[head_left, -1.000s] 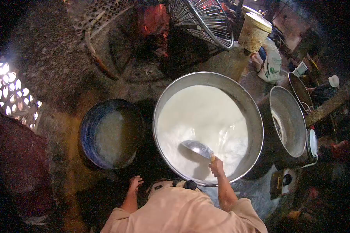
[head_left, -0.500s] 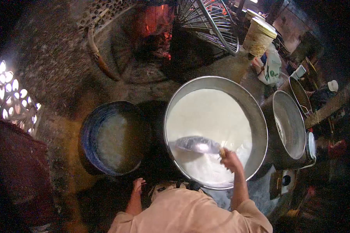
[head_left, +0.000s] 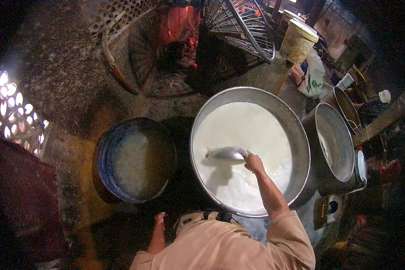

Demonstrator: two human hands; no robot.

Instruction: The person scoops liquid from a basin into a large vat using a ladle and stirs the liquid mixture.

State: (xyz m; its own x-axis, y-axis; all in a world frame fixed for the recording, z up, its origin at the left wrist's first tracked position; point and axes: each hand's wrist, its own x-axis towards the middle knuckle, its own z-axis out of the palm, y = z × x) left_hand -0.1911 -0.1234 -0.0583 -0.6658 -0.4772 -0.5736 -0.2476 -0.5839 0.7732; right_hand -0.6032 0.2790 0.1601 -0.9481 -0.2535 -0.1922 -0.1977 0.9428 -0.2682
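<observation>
My right hand [head_left: 254, 163] is closed around the short handle of a metal scoop [head_left: 229, 153]. The scoop is just above white, milk-like liquid [head_left: 243, 121] in a wide metal pot [head_left: 303, 155], and casts a shadow on it. Paler foam covers the part of the liquid nearest me. Low beside my body, my left hand [head_left: 159, 218] hangs with its fingers loosely apart and nothing in them. To its upper left stands a blue tub [head_left: 107, 168] with cloudy liquid in it.
Another large metal pot [head_left: 321, 119] stands at the right. Beyond are a lidded bucket [head_left: 299, 42], a plastic bag [head_left: 314, 78] and a wire basket [head_left: 243, 29] beside glowing embers [head_left: 191, 45]. A curved pole [head_left: 112, 63] lies at upper left.
My right hand has moved up and slightly left with the scoop, away from my body. The scoop has turned and lifted off the liquid. My left hand has dropped slightly.
</observation>
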